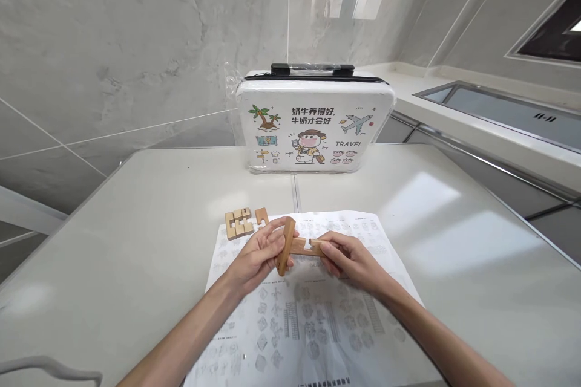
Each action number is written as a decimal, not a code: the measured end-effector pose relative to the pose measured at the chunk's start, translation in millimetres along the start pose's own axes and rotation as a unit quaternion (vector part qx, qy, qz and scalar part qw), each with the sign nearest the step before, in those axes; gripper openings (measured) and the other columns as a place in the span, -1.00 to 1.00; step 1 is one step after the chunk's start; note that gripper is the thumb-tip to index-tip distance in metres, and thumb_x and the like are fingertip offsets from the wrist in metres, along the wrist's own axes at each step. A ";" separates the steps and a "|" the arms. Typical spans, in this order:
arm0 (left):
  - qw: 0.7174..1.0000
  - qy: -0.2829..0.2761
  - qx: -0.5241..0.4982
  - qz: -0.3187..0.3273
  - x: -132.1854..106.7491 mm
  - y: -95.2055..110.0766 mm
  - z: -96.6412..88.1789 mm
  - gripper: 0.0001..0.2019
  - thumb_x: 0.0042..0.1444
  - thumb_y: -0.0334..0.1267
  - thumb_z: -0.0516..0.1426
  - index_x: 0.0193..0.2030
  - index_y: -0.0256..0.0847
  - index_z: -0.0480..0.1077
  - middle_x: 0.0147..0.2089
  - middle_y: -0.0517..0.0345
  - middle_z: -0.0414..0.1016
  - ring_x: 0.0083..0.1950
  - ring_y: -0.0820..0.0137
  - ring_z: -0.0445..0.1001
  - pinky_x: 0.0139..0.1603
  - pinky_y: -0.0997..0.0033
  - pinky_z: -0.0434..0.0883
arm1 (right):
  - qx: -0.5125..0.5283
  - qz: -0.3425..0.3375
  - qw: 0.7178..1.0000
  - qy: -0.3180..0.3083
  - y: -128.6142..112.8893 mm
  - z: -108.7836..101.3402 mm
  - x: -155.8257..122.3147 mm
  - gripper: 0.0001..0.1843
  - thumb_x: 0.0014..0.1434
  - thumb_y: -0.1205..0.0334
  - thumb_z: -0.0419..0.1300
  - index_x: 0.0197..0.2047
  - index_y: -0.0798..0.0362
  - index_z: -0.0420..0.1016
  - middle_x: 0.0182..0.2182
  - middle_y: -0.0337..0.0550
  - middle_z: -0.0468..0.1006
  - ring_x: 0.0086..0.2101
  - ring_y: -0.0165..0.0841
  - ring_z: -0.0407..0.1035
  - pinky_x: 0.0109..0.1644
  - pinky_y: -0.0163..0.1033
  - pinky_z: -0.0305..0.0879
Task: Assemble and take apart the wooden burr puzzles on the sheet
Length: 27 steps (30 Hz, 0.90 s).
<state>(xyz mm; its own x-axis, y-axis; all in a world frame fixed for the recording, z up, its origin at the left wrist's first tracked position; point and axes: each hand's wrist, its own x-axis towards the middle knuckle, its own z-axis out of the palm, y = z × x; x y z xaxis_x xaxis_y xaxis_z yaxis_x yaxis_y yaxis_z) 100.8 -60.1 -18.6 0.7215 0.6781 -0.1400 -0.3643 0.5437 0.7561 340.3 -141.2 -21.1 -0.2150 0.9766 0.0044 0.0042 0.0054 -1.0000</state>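
My left hand is closed around an upright, tilted wooden puzzle piece. A second, notched wooden puzzle piece runs sideways from it, meeting it at about a right angle. My right hand pinches the right end of this notched piece between thumb and fingers. Both pieces are held above a printed instruction sheet spread on the table. Whether the two pieces are interlocked is hidden by my left fingers.
Several pale wooden pieces, one marked 3, lie grouped beyond my left hand. Beside them is a darker notched piece. A white cartoon-printed case in plastic wrap stands at the back of the white table. A sink is at right.
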 end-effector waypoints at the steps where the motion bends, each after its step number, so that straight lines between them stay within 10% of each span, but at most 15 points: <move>1: 1.000 -0.001 0.001 -0.002 -0.2 1.0 -0.1 -0.54 0.19 -0.23 0.44 0.20 -0.09 0.51 0.03 0.08 0.62 -0.37 0.47 0.65 -0.29 0.46 0.61 | -0.001 -0.002 1.000 -0.003 0.0 -0.1 0.3 -0.58 0.53 -0.13 0.12 -0.17 0.03 0.52 -0.53 -0.30 0.39 -0.53 -0.41 0.22 -0.42 -0.26 0.16; 15: 1.000 -0.016 0.026 -0.010 -0.7 10.0 1.5 -0.51 0.14 -0.21 0.45 0.19 -0.13 0.51 -0.10 0.09 0.62 -0.48 0.48 0.58 -0.44 0.46 0.59 | -0.093 -0.026 0.995 0.000 -6.2 2.5 0.8 -0.52 0.53 -0.18 0.05 -0.16 0.01 0.55 -0.54 -0.27 0.40 -0.53 -0.38 0.20 -0.42 -0.23 0.10; 19: 0.995 0.066 0.037 0.068 -0.6 20.5 -0.5 -0.48 0.09 -0.15 0.47 0.17 -0.11 0.51 -0.07 0.12 0.62 -0.52 0.57 0.51 -0.48 0.53 0.52 | -0.094 -0.013 0.994 0.047 -5.2 -1.5 -0.1 -0.50 0.51 -0.21 0.05 -0.23 0.01 0.51 -0.55 -0.27 0.37 -0.55 -0.38 0.18 -0.44 -0.23 0.10; 27: 0.870 0.232 0.399 0.175 -3.9 39.8 18.1 -0.45 0.31 0.01 0.28 0.34 -0.14 0.33 -0.21 0.19 0.60 -0.40 0.40 0.61 -0.22 0.31 0.59 | -0.067 -0.004 0.985 0.160 1.4 -3.3 3.8 -0.56 0.52 -0.18 0.07 -0.18 -0.01 0.49 -0.55 -0.32 0.31 -0.54 -0.37 0.15 -0.44 -0.24 0.11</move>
<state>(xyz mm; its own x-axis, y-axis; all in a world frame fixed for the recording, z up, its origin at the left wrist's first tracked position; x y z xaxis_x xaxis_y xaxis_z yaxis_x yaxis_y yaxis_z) 94.2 -50.1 23.6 0.2670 0.9600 0.0846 0.1451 -0.1269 0.9812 342.8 -136.7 -22.4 0.1030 0.9941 0.0341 0.1369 0.0198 -0.9904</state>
